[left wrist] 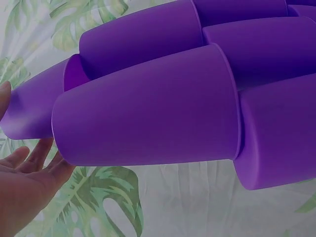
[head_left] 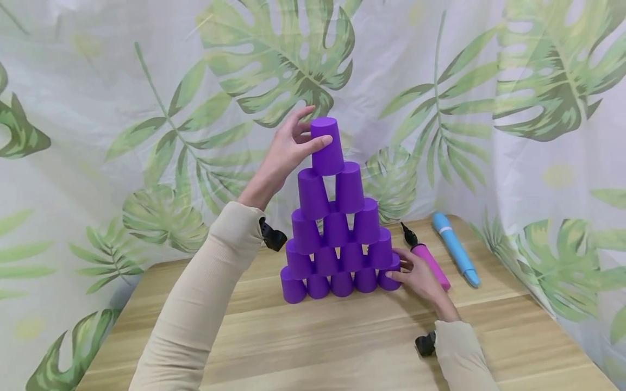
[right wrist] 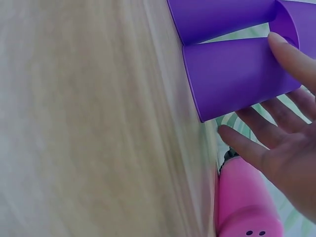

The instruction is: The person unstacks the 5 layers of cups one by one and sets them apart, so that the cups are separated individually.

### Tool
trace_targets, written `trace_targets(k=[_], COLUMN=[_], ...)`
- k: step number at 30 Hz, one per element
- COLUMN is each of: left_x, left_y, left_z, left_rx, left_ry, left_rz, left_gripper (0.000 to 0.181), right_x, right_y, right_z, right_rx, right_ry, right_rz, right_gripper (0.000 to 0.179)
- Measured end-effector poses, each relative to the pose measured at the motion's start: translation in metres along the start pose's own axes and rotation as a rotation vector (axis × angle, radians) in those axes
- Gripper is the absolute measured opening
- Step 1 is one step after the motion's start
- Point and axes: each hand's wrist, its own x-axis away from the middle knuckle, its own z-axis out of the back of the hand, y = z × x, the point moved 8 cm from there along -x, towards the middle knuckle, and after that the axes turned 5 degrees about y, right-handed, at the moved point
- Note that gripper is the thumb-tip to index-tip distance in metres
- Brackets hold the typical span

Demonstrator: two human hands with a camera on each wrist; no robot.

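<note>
My left hand [head_left: 290, 142] holds the topmost purple cup [head_left: 331, 158] at the peak of the stack, thumb against the side facing me and fingers round behind, a gap between them only as wide as the cup. I take that light grip to be there so the cup stays level over the pair directly beneath it, the nearer-left cup [head_left: 313, 194] and its neighbour [head_left: 349, 189]; I can't tell how much of its weight they bear. Every cup stands wide rim down, likely because that gives each the steadier footing, and the rows widen from one below my left hand to five on the table [head_left: 313, 342]. Low down, my right hand [head_left: 419, 276] brackets the end cup [head_left: 390, 266] of the bottom row, thumb on its near face, fingers spread along the far side, probably to brace that corner rather than lift it. My left arm reaches up and forward, wrist bent in towards the peak; my right forearm lies low, hand turned inward. Just beyond my right hand lies a pink pump [head_left: 430, 266] with a black nozzle [head_left: 409, 235], and farther out a blue pump [head_left: 456, 250], both clear of the cups.
</note>
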Motion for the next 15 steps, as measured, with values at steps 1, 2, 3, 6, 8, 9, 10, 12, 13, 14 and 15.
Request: trace_targets(k=[1,2,3,6,8,9,10,12,13,14,15], left_x=[0.0005,0.0011,0.0016,0.0022,0.0021,0.0019,0.0018,0.0014,0.0012,0.0009,0.0004], left_y=[-0.0007,-0.0016,-0.0024,-0.0037,-0.0035,-0.003,-0.0022,-0.0009,-0.0003,0.0004,0.0006], left_z=[-0.0001,-0.0003,-0.0006,-0.0011,-0.0008,-0.0005,-0.0001,0.0005,0.0008,0.0011,0.0016], left_rx=[0.003,0.008,0.009,0.017,0.015,0.012,0.014,0.012,0.009,0.009,0.01], left_ry=[-0.002,-0.005,-0.008,-0.013,-0.011,-0.009,-0.007,0.0,0.003,0.007,0.013], left_rz=[0.003,0.009,0.015,0.023,0.022,0.017,0.011,0.002,-0.001,-0.005,-0.007], left_gripper=[0.072,0.072,0.073,0.073,0.072,0.071,0.07,0.069,0.067,0.066,0.065], right_x=[-0.0001,0.0,0.0003,0.0004,0.0003,0.0,-0.0003,-0.0006,-0.0008,-0.0008,-0.0008], right_y=[0.0013,0.0023,0.003,0.0044,0.005,0.0053,0.0056,0.0061,0.0066,0.0068,0.0071], right_z=[-0.0007,-0.0011,-0.0015,-0.0023,-0.0024,-0.0025,-0.0025,-0.0024,-0.0022,-0.002,-0.0019], right_rx=[-0.006,-0.013,-0.018,-0.027,-0.034,-0.036,-0.037,-0.048,-0.049,-0.049,-0.048], right_ry=[-0.002,0.0,-0.001,0.006,0.011,0.011,0.012,0.015,0.016,0.018,0.02], right_rz=[-0.003,-0.007,-0.01,-0.014,-0.016,-0.016,-0.016,-0.019,-0.02,-0.021,-0.023], right_gripper=[0.066,0.066,0.066,0.065,0.065,0.064,0.064,0.063,0.063,0.063,0.063])
